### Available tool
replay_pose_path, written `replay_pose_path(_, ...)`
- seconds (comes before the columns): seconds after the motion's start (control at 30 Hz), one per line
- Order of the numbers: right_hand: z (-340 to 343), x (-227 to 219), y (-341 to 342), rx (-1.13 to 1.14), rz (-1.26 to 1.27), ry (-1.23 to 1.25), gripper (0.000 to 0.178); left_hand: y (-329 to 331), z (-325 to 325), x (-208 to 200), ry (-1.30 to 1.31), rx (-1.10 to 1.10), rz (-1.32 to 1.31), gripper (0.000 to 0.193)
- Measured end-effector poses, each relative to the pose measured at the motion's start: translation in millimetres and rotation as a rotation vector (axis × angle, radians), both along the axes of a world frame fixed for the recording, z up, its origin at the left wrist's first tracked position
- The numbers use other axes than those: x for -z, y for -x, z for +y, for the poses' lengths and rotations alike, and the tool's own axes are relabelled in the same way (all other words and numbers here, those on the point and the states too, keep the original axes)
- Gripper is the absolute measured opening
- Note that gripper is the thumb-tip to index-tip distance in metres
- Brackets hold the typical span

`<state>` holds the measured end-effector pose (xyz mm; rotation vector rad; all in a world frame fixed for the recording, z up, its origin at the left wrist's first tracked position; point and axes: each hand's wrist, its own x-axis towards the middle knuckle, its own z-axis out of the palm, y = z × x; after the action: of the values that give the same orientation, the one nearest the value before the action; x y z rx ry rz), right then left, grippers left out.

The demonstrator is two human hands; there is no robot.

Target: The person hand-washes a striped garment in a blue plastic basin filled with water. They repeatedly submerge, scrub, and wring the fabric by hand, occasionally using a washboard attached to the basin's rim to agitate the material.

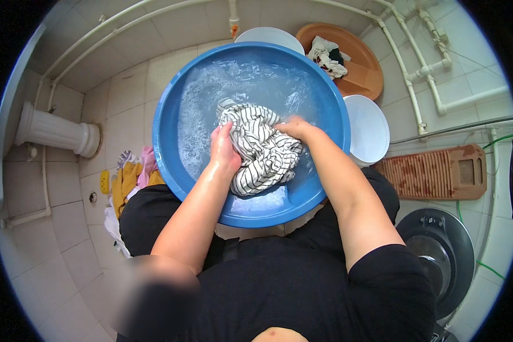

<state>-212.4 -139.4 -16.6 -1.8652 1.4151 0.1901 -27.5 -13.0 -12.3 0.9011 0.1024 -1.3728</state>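
Note:
A large blue basin of sudsy water stands in front of me between my legs. Bunched up in its middle is a wet white cloth with dark stripes; its folds hide whether it is a garment. My left hand grips the cloth's left edge, thumb on top and the other fingers partly hidden. At the upper right of the bundle, my right hand is closed on the fabric, its fingertips tucked into the folds.
Behind the basin stand a white bucket and a brown basin holding crumpled clothes. To the right are another white bucket, a brown washboard and a dark round appliance. Colourful laundry lies left, near a white pedestal.

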Motion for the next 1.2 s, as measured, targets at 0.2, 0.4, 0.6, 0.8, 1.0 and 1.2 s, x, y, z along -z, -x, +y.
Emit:
replay_pose_path(0.2,27,-28,-43,0.012,-0.668,0.411,0.049,7,7,-43,0.146,0.065,0.107,0.041)
replay_pose_path(0.4,119,-123,-84,-0.478,-0.76,0.411,0.032,-26,13,-49,0.181,0.339,0.329,0.047)
replay_pose_path(0.6,126,-111,-89,-0.6,-0.965,0.876,0.018,2,23,-80,-0.03,0.215,0.002,0.036)
replay_pose_path(0.8,84,-81,-83,0.035,-0.614,0.836,0.017,15,6,-54,-0.146,0.157,0.067,0.026)
replay_pose_path(1.0,130,-111,-89,-0.437,-0.837,0.779,0.014,11,30,-75,0.042,0.215,-0.187,0.032)
replay_pose_path(1.2,42,-62,-56,0.199,-0.417,0.806,0.019,13,3,-64,0.057,0.144,-0.046,0.042)
